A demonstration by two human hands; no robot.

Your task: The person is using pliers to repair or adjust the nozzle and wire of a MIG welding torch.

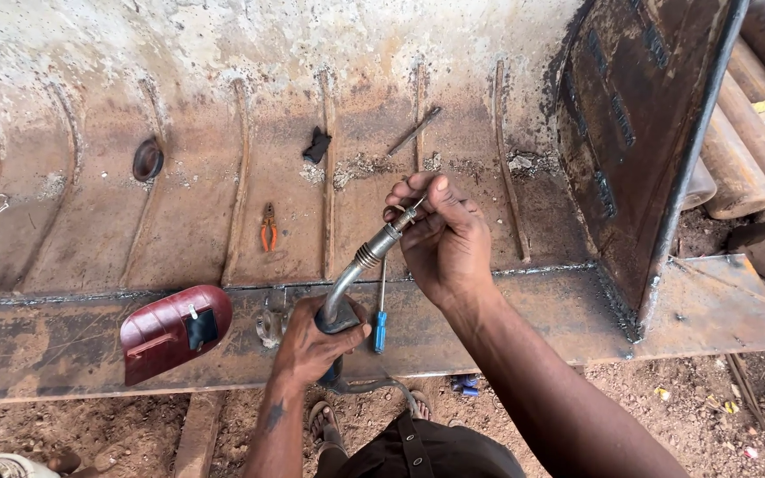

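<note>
Metal welding torch (360,270) slants up-right, left hand (312,341) gripping handle, right hand (444,239) pinching tip.

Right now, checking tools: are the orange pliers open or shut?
Shut: the orange pliers lie flat on the rusty steel, handles close together.

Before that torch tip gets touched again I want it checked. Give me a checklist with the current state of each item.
1. Left hand grips the welding torch at its handle: ok.
2. Right hand fingers pinch the torch tip: ok.
3. Gloves on both hands: not ok, both bare.
4. Blue-handled screwdriver within reach on the steel edge: ok.
5. Orange pliers at hand: ok, lying farther in on the rusty plate.
6. Red welding mask worn: not ok, lying on the steel.
</note>
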